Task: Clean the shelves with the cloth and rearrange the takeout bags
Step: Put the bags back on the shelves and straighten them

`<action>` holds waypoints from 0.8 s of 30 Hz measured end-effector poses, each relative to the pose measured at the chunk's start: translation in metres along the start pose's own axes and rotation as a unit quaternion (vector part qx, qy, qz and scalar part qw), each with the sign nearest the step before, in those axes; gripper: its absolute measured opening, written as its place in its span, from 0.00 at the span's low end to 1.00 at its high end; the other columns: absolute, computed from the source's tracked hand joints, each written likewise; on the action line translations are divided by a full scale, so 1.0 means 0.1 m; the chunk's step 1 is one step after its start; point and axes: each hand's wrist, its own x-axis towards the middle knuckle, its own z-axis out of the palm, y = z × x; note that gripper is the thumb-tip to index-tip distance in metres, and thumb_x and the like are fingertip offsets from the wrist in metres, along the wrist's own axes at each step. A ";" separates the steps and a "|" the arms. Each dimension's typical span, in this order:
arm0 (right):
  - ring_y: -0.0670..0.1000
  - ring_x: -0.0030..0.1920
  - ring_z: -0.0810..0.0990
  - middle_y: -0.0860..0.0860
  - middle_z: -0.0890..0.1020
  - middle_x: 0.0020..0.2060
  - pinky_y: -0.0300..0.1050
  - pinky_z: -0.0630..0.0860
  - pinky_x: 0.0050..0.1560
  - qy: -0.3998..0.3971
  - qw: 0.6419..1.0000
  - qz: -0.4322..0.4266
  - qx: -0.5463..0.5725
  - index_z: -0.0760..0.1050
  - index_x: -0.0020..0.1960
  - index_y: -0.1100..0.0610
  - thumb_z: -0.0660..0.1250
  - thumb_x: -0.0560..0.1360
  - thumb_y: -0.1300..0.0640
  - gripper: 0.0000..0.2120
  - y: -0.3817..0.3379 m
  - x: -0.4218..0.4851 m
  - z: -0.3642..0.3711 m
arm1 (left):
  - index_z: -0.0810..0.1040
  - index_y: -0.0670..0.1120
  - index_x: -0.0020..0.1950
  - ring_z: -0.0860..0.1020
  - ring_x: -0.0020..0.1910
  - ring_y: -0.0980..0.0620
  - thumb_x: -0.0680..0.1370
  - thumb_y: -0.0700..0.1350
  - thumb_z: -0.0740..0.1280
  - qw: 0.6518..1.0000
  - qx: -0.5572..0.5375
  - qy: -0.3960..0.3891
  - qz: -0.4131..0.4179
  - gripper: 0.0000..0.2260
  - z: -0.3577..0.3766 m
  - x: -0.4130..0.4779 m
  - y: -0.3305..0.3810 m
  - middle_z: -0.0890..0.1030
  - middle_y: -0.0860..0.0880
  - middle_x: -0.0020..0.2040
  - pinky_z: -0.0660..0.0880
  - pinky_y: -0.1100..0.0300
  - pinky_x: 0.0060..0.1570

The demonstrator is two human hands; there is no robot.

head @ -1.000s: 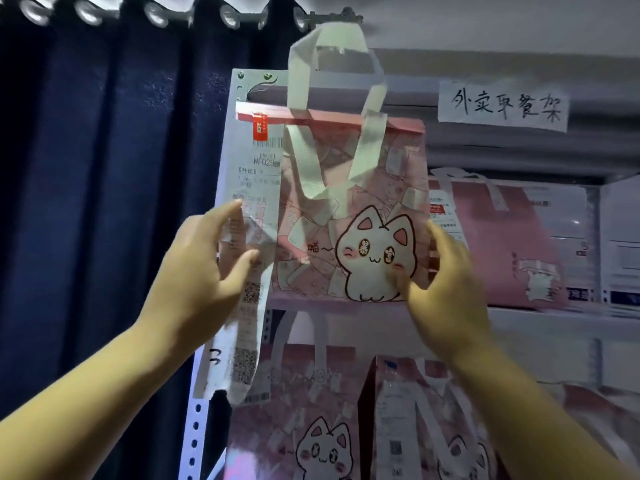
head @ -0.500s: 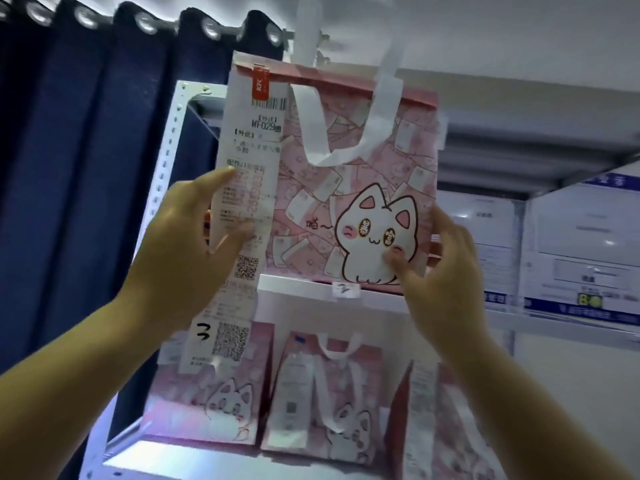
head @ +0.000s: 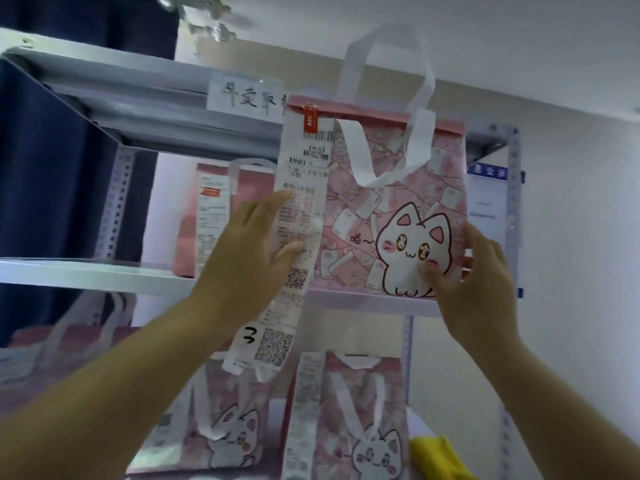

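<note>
Metal shelf [head: 86, 273] sits just below the upright bag [head: 391, 216], both hands gripping it: left hand [head: 249, 258] at 9 o'clock, right hand [head: 478, 282] at 3.

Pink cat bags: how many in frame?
5: held bag at centre; second bag left of it on the shelf; three below: far-left bag (blurred), middle bag, right bag. Others may be hidden behind it.

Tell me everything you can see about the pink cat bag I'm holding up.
The pink bag looks like non-woven fabric, printed with a white cartoon cat. It's upright, with two white strap handles, one raised, one drooping down the front. A long printed receipt hangs from its top left corner. The left hand and right hand grip its sides at the middle shelf.
</note>
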 end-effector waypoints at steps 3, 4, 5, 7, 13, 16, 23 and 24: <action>0.48 0.51 0.71 0.47 0.70 0.53 0.42 0.69 0.52 0.003 1.000 0.016 -0.012 0.66 0.69 0.55 0.73 0.69 0.58 0.30 0.33 0.11 -0.02 | 0.61 0.52 0.72 0.70 0.50 0.54 0.76 0.49 0.66 1.000 -0.010 -0.019 -0.005 0.26 0.43 0.08 0.00 0.71 0.48 0.61 0.69 0.58 0.48; 0.47 0.51 0.71 0.46 0.69 0.53 0.41 0.69 0.52 0.003 1.000 0.021 -0.020 0.66 0.69 0.55 0.73 0.69 0.58 0.31 0.43 0.15 -0.01 | 0.61 0.53 0.72 0.70 0.49 0.54 0.76 0.49 0.66 0.999 -0.014 -0.028 -0.008 0.26 0.56 0.11 -0.01 0.70 0.47 0.61 0.69 0.57 0.48; 0.47 0.51 0.70 0.46 0.69 0.52 0.41 0.68 0.52 0.002 0.999 0.025 -0.026 0.66 0.69 0.54 0.73 0.70 0.59 0.31 0.53 0.19 0.00 | 0.61 0.53 0.72 0.70 0.50 0.54 0.76 0.49 0.66 0.999 -0.020 -0.035 -0.012 0.26 0.69 0.14 -0.03 0.70 0.47 0.61 0.70 0.56 0.50; 0.47 0.51 0.70 0.46 0.68 0.52 0.40 0.69 0.51 -0.003 0.999 0.034 -0.039 0.65 0.69 0.54 0.72 0.70 0.58 0.31 0.72 0.28 0.04 | 0.60 0.53 0.72 0.69 0.53 0.53 0.76 0.49 0.65 0.998 -0.030 -0.050 -0.022 0.26 0.94 0.22 -0.08 0.70 0.46 0.62 0.69 0.55 0.55; 0.50 0.51 0.72 0.48 0.71 0.53 0.45 0.75 0.49 -0.027 0.995 0.062 -0.072 0.67 0.67 0.54 0.71 0.71 0.58 0.26 1.24 0.52 0.15 | 0.58 0.53 0.73 0.69 0.61 0.48 0.77 0.52 0.63 0.995 -0.017 -0.098 -0.027 0.26 1.55 0.40 -0.18 0.68 0.46 0.66 0.61 0.58 0.54; 0.51 0.53 0.72 0.51 0.74 0.57 0.47 0.73 0.52 -0.046 0.992 0.084 -0.085 0.68 0.65 0.55 0.71 0.71 0.58 0.24 1.46 0.59 0.22 | 0.58 0.53 0.73 0.70 0.56 0.49 0.77 0.52 0.63 0.993 -0.011 -0.113 -0.027 0.26 1.77 0.45 -0.21 0.68 0.46 0.65 0.62 0.59 0.52; 0.49 0.53 0.70 0.52 0.73 0.59 0.42 0.66 0.52 -0.064 0.990 0.088 -0.088 0.67 0.67 0.55 0.69 0.73 0.57 0.25 1.76 0.62 0.39 | 0.57 0.53 0.73 0.70 0.60 0.48 0.78 0.51 0.63 0.989 0.004 -0.136 -0.057 0.26 2.12 0.46 -0.31 0.67 0.47 0.68 0.62 0.60 0.52; 0.48 0.52 0.68 0.52 0.73 0.59 0.42 0.66 0.51 -0.067 0.990 0.088 -0.084 0.67 0.67 0.55 0.69 0.73 0.57 0.25 1.79 0.64 0.41 | 0.57 0.53 0.73 0.70 0.59 0.49 0.78 0.50 0.63 0.989 0.007 -0.135 -0.063 0.26 2.16 0.47 -0.31 0.67 0.47 0.68 0.63 0.60 0.51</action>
